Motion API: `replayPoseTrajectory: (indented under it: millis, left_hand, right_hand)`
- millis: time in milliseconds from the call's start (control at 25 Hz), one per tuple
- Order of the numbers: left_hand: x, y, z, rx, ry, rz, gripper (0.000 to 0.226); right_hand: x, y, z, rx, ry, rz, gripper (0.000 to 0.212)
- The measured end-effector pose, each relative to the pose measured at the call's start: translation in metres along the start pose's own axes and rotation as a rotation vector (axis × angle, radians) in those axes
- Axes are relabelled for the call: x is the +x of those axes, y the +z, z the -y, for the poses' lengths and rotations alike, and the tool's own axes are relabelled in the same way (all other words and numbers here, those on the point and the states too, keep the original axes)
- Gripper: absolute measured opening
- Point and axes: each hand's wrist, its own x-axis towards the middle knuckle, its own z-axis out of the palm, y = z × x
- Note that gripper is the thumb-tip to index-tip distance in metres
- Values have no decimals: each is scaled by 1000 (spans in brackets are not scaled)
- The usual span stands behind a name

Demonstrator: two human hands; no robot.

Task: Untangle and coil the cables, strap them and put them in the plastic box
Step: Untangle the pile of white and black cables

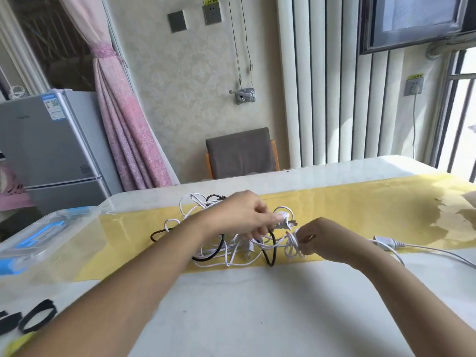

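My left forearm [144,269] reaches from the near left toward the far middle. The back of my left grip [242,215] faces up, and its fingers curl round a white plug [284,223]. My right forearm [412,292] comes in from the near right. My right grip [325,240], just right of the left one, pinches a bunch of white cable [292,246].

Daylight pours in from the window [463,106] on the right, so the room is bright and the glossy worktop [257,305] carries white glare, strongest on its yellow strip [386,202] at far right. Shadows under the forearms are faint and soft. The wide lens bows lines at the edges, and the left hand [239,215], its white plug [286,224] and the right hand [322,238] pinching the white cable [292,243] look smeared, probably by motion.
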Motion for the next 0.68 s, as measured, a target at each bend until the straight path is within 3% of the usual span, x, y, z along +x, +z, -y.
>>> replayPoseTrajectory:
  millis: [80, 240, 320, 560, 680]
  left_hand:
    - [11, 22, -2, 80, -6, -16, 37]
    - [28, 34, 0, 203, -28, 53, 23]
    - [35, 39, 1, 285, -44, 42, 25]
    - [47, 12, 17, 273, -43, -262, 13]
    - [50, -22, 47, 299, -128, -459, 25]
  right_hand:
    - [1, 5, 0, 148, -6, -51, 44]
    - [1, 9, 2, 138, -86, -114, 3]
    - [0, 13, 4, 112, -130, -163, 10]
    - [-2, -5, 10, 31, -135, -531, 14]
    - [-12, -27, 6, 118, -163, -759, 10]
